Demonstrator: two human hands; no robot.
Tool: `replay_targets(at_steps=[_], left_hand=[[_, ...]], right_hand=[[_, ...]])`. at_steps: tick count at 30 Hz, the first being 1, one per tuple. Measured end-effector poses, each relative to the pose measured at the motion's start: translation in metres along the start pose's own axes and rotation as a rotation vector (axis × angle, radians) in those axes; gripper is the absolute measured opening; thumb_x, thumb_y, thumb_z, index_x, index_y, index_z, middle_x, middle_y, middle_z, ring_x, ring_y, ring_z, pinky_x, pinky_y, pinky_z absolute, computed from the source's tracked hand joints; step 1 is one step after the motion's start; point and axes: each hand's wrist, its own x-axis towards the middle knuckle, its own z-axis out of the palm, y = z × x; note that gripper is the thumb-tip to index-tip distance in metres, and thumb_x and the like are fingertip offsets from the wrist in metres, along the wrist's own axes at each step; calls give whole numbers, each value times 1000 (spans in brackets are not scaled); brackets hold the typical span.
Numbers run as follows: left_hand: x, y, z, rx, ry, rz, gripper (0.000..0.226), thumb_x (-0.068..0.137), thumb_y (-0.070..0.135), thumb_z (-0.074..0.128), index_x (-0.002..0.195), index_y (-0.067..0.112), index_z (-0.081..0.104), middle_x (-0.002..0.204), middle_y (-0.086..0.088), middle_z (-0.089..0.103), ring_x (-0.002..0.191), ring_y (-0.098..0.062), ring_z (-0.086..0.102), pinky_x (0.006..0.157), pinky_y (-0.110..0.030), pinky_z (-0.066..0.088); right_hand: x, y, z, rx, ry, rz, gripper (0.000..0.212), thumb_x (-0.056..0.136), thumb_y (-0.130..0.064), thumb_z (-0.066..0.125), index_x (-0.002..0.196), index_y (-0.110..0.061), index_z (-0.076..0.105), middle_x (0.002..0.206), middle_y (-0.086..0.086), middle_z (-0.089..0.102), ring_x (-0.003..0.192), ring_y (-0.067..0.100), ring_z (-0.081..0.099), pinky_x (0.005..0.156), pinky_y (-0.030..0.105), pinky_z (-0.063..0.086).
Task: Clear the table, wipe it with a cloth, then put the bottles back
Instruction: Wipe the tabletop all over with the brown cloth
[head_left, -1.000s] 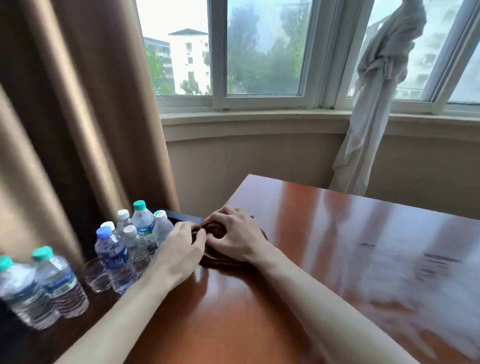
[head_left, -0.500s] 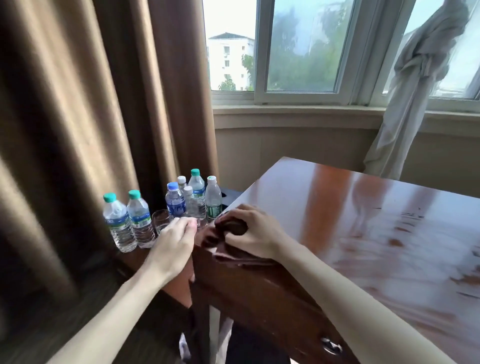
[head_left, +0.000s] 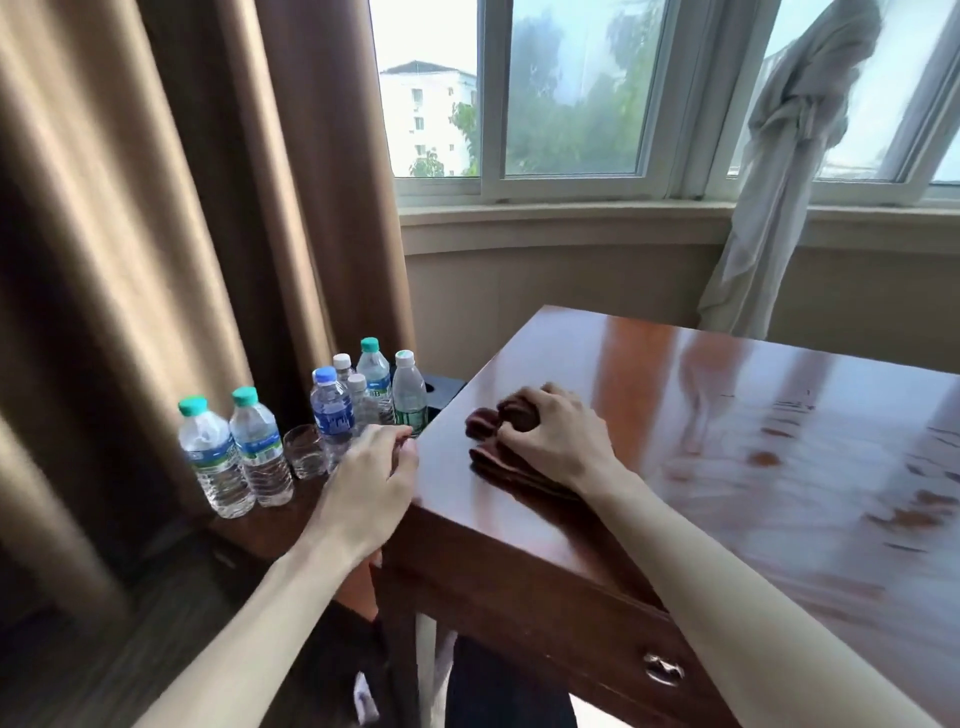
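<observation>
The brown cloth (head_left: 498, 441) lies bunched at the centre of the frame on the tabletop (head_left: 727, 415), near its left edge, under the right hand (head_left: 556, 436), whose grip curls over and pinches it. The bottles (head_left: 332, 410) stand on a lower stand at centre left, so clearing looks done; wiping seems nearly finished, and returning them remains. The left hand (head_left: 371, 483) hovers beside them, fingers loosely curled, holding nothing.

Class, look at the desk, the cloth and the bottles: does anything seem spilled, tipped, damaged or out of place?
Nothing stands out. All seven water bottles and the glass stand upright on the low side table; the right hand grips the bunched brown cloth on the desk.
</observation>
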Motion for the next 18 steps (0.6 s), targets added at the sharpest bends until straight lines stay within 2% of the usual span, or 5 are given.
replay_targets(at_steps=[3, 5, 7, 12, 18], left_hand=[[-1, 12, 28, 115, 22, 31, 47, 104, 44, 29, 130, 22, 61, 139, 3, 57, 142, -18, 39, 113, -36, 32], [-4, 13, 36, 185, 82, 55, 54, 99, 49, 24, 129, 25, 63, 138, 2, 60, 142, -20, 42, 112, -43, 36], [-3, 11, 37, 188, 79, 47, 57, 98, 49, 23, 132, 24, 61, 141, 1, 58, 141, -21, 43, 112, -45, 37], [-2, 13, 35, 235, 24, 51, 59, 97, 48, 22, 137, 22, 57, 144, 2, 54, 135, -21, 47, 107, -46, 39], [-4, 14, 32, 234, 16, 52, 58, 93, 43, 29, 136, 18, 58, 145, 0, 54, 138, -21, 46, 108, -46, 39]], right_hand=[[-40, -8, -4, -60, 19, -91, 39, 82, -56, 58, 117, -41, 66, 115, -14, 61, 109, 20, 55, 88, 35, 47], [-78, -12, -11, 59, -48, -214, 40, 79, -56, 58, 118, -47, 65, 115, -18, 62, 109, 11, 55, 89, 31, 48], [-69, 2, -22, 87, -103, -228, 41, 79, -54, 59, 120, -49, 65, 112, -19, 62, 109, 8, 56, 90, 31, 49], [-18, 18, -16, -75, 60, 58, 37, 84, -53, 60, 118, -40, 68, 116, -9, 62, 109, 25, 55, 91, 40, 50], [-88, 10, -35, 51, -76, -212, 41, 81, -52, 58, 121, -48, 65, 115, -20, 62, 106, 6, 55, 91, 29, 49]])
